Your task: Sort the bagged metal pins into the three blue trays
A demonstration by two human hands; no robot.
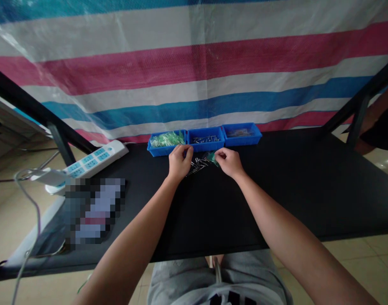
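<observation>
My left hand (pixel 179 161) rests on the black table (pixel 276 190) with its fingers curled, just in front of the middle blue bin (pixel 206 140). Whether it holds anything is too small to tell. My right hand (pixel 229 162) is closed in a pinch on a small green plastic part (pixel 212 158). Between the two hands lies a small pile of thin metal pins (pixel 197 165). The left blue bin (pixel 167 142) holds pale green plastic parts, the middle bin metal pins, and the right blue bin (pixel 241 134) a few small pieces.
A white power strip (pixel 85 163) with a grey cable lies at the table's left. A blurred-out object (pixel 93 209) sits in front of it. A striped tarp (pixel 194 63) hangs behind the table. Another person's arm (pixel 376 123) shows at the far right edge.
</observation>
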